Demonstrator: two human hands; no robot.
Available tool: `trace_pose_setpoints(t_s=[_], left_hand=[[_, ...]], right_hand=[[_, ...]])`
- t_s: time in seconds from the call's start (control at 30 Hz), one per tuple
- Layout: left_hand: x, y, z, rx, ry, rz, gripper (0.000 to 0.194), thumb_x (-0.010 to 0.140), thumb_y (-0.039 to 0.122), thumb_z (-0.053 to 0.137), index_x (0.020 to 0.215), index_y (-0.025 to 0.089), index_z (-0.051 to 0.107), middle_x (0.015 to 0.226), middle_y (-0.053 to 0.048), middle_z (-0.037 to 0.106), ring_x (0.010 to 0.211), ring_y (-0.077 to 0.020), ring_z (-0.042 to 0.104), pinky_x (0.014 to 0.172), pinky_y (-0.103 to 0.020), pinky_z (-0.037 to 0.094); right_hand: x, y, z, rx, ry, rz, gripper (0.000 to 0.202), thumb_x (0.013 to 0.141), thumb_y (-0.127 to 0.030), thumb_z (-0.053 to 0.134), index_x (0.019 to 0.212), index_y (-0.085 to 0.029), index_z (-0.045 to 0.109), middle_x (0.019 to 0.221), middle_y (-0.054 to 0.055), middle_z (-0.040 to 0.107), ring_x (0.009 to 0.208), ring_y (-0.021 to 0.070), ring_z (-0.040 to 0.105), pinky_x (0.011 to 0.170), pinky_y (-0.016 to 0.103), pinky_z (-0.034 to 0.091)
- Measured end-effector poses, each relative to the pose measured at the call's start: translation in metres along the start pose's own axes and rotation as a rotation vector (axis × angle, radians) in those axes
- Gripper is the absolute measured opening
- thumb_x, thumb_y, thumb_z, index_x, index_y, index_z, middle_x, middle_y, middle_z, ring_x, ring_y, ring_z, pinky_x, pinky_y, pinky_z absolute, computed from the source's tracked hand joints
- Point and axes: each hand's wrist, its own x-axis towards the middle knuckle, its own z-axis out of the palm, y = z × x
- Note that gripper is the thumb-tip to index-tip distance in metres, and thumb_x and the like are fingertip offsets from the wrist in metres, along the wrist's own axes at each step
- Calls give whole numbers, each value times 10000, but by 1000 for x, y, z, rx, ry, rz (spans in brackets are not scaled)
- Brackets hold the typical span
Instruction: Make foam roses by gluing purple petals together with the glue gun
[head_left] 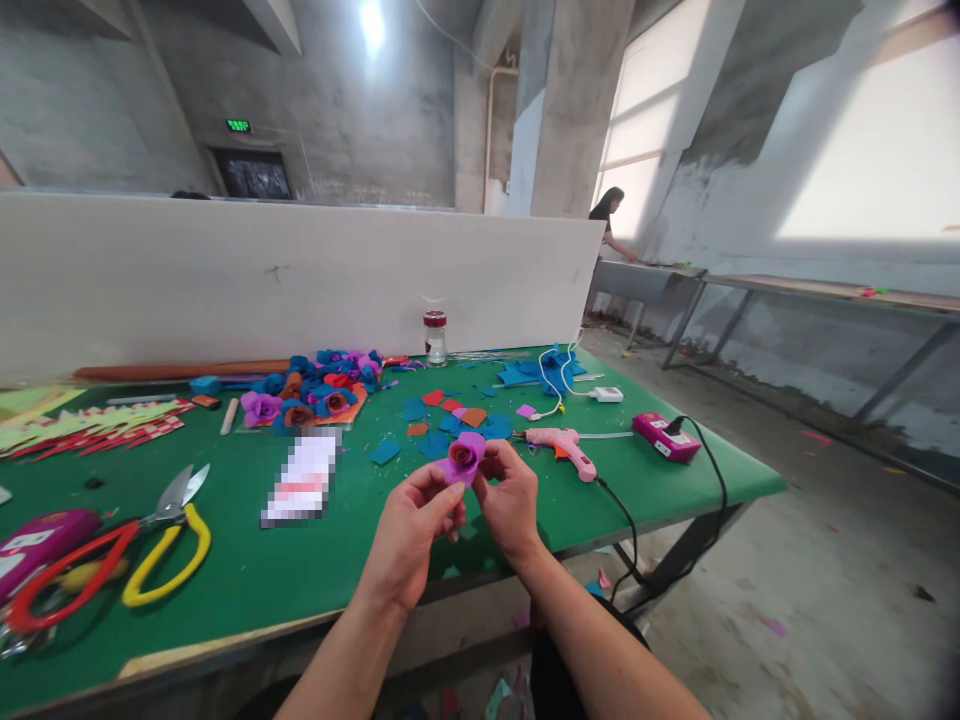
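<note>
Between my two hands, over the front edge of the green table, is a paper flower (466, 455) with purple outer petals and a brown-red rolled centre. My left hand (416, 520) pinches its lower left petal. On the other side, my right hand (510, 495) grips the flower's right edge with curled fingers. A pink glue gun (564, 448) lies on the table just right of my hands, its nozzle pointing left. Cut paper petals (439, 443) in blue, red and brown are scattered behind the flower.
A pile of finished paper flowers (322, 385) lies back left. Large scissors (176, 510) with red and yellow handles rest at left. A lidded glass jar (435, 338) stands before the white board (300, 280). The glue gun's cord reaches a purple power box (666, 438). Another person (611, 220) works at a far table.
</note>
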Motion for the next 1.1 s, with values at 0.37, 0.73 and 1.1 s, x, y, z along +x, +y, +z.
trace_pose_setpoints(t_s=[0.37,0.73,1.1], left_hand=[[5,1,-13,-167,-130,-145,186,758,308,691,787,172,567,660,5,573,567,-111,539,448,-203,392],[9,-7,-10,-314,25,-122,217,622,163,808,678,142,599,666,10,605,651,-93,581,608,-205,482],[9,-7,-4,-374,74,-58,257,579,149,826,601,152,570,738,1,642,703,-95,565,642,-210,462]], right_hand=[[1,1,-1,-15,1,-6,88,760,-150,607,834,-192,630,739,-10,656,627,131,609,606,231,477],[1,1,1,-49,9,-27,115,751,-132,586,834,-198,631,747,-16,657,630,128,609,610,228,483],[0,1,0,-53,-7,-4,105,757,-141,593,837,-197,634,757,-10,663,630,132,608,615,233,477]])
